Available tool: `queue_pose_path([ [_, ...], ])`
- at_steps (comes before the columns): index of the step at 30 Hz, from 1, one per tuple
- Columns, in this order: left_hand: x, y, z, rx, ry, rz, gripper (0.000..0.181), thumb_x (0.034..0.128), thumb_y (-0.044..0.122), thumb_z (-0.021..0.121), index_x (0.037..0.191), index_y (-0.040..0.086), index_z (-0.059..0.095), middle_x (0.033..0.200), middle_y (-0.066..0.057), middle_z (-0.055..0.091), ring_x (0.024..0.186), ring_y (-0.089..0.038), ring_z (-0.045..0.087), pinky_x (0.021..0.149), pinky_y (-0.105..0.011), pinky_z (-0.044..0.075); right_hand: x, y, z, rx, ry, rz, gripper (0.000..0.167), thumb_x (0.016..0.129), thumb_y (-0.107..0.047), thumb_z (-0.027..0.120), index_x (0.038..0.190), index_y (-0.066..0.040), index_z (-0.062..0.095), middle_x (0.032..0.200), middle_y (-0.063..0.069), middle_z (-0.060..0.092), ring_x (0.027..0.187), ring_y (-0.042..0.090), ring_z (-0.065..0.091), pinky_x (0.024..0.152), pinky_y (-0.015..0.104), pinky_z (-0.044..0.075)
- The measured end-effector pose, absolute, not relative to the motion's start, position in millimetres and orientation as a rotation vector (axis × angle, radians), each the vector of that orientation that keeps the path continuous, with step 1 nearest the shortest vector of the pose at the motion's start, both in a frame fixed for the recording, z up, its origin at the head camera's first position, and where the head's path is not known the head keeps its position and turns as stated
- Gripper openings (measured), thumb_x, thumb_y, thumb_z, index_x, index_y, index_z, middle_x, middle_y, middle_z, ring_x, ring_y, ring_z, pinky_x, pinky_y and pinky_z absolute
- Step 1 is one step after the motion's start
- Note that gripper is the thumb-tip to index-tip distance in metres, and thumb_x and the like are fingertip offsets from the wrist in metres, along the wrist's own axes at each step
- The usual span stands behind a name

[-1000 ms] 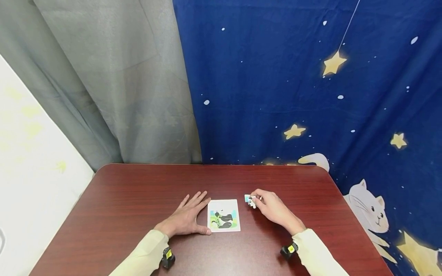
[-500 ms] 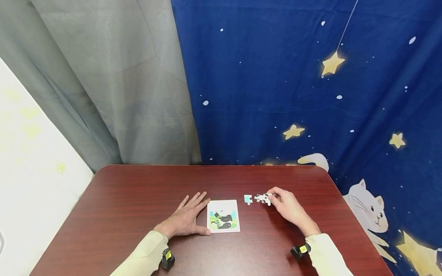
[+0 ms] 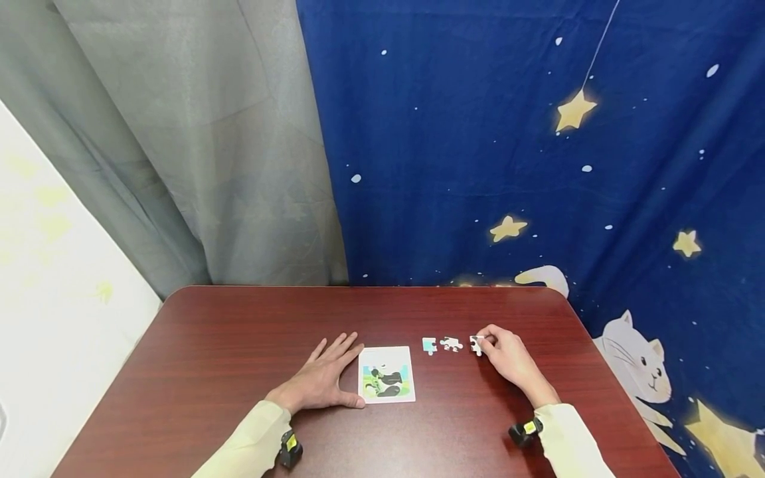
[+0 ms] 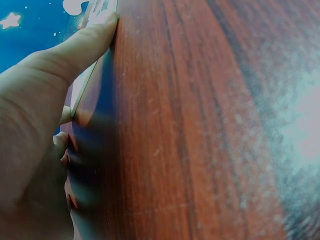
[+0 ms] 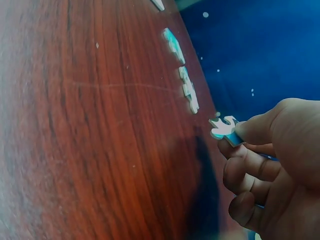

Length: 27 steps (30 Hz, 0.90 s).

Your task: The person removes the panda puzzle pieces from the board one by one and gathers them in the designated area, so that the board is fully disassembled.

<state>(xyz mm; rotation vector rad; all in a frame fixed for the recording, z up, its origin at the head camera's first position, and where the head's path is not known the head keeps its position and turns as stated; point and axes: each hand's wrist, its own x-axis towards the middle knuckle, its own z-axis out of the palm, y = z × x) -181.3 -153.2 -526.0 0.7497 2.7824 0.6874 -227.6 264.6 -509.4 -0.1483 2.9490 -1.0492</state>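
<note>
A square white puzzle board [image 3: 386, 354] with a panda picture lies mid-table. My left hand [image 3: 319, 380] is spread beside it, with its thumb [image 4: 92, 37] and a fingertip at the board's left edge. Right of the board, my right hand [image 3: 508, 358] pinches a jigsaw piece [image 5: 225, 131] between thumb and index finger. In the right wrist view that piece appears lifted off the table and tilted; its outer end is covered by the thumb. Two loose pieces lie in a row between board and right hand: a light-blue jigsaw piece [image 3: 429, 345] and a mostly white jigsaw piece [image 3: 451, 344].
The reddish-brown table [image 3: 239, 325] has its far edge against a grey curtain [image 3: 269, 166] and a blue starry curtain [image 3: 454, 146]. A black wrist camera [image 3: 291, 449] is strapped on the left sleeve, another wrist camera [image 3: 523, 433] on the right.
My right hand has moved right from the light-blue piece. The mostly white piece now lies released beside it, and the pinched piece is apart from the row. My left hand stays still.
</note>
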Motion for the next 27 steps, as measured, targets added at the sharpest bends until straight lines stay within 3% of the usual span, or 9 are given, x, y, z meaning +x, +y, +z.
queue_pose_path([
  [12, -181, -152, -525, 0.749, 2.781, 0.682, 0.115, 0.078, 0.069, 0.084, 0.165, 0.009, 0.039, 0.179, -0.015, 0.024, 0.167, -0.04, 0.02, 0.133, -0.068, 0.014, -235, 267, -521, -0.106, 2.973, -0.968, 0.01, 0.103, -0.016, 0.068, 0.104, -0.011, 0.076, 0.089, 0.001, 0.075, 0.075, 0.013, 0.059, 0.074, 0.031, 0.048],
  [18, -180, -153, -525, 0.749, 2.785, 0.68, 0.115, 0.078, 0.068, 0.085, 0.165, 0.009, 0.04, 0.178, -0.015, 0.024, 0.167, -0.04, 0.021, 0.133, -0.068, 0.014, -237, 268, -523, -0.111, 3.003, -0.92, 0.014, 0.103, -0.018, 0.068, 0.111, -0.01, 0.076, 0.099, 0.004, 0.073, 0.083, 0.014, 0.061, 0.079, 0.033, 0.05],
  [27, -181, -153, -525, 0.745, 2.782, 0.685, 0.116, 0.0781, 0.069, 0.084, 0.166, 0.009, 0.039, 0.179, -0.016, 0.023, 0.167, -0.04, 0.02, 0.133, -0.069, 0.014, -236, 263, -514, -0.156, 2.996, -1.002, 0.018, 0.103, -0.015, 0.068, 0.118, -0.007, 0.073, 0.107, 0.008, 0.069, 0.075, 0.013, 0.055, 0.07, 0.025, 0.046],
])
